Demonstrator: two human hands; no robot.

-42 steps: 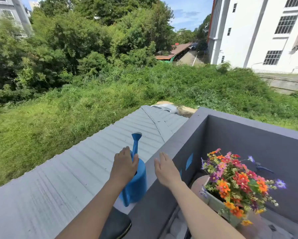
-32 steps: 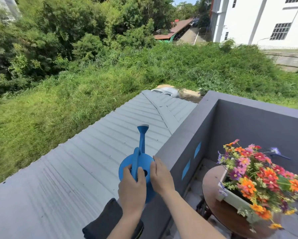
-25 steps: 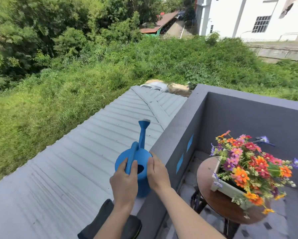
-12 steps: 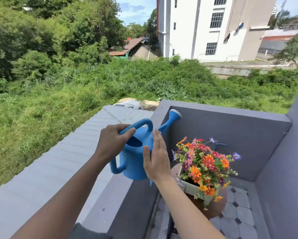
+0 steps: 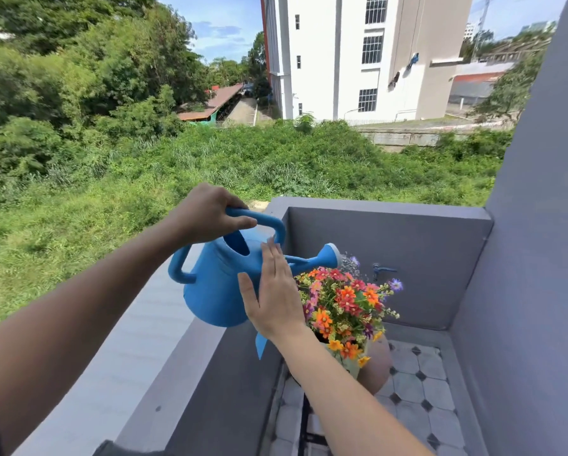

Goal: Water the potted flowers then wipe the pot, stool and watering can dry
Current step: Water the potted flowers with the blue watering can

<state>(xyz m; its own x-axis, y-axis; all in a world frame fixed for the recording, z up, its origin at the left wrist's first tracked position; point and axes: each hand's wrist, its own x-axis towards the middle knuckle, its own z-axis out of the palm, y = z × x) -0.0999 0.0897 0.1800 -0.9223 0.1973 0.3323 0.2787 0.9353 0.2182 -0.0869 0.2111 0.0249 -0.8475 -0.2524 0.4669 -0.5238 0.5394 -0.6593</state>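
Observation:
My left hand (image 5: 207,214) grips the top handle of a blue watering can (image 5: 215,284), which hangs tilted in the air with its spout to the right. Water sprays from the white-tipped spout head (image 5: 329,257) above the flowers (image 5: 343,301), a bunch of orange, red, pink and purple blooms. My right hand (image 5: 274,299) lies flat, fingers straight, against the can's near side. The pale pot (image 5: 351,365) shows only partly below the blooms. It stands on a round brown stool (image 5: 376,365), mostly hidden.
A grey parapet wall (image 5: 388,212) encloses the balcony corner, with a grey pillar (image 5: 539,225) at the right. A blue tap (image 5: 383,268) sticks out of the back wall. The floor has white tiles (image 5: 417,383). A dark cloth (image 5: 111,450) lies on the ledge at the bottom.
The can was lifted off the ledge, swung right over the flowers and tipped spout-down; water now comes out. My left hand holds the handle throughout, my right hand stays on the can's side.

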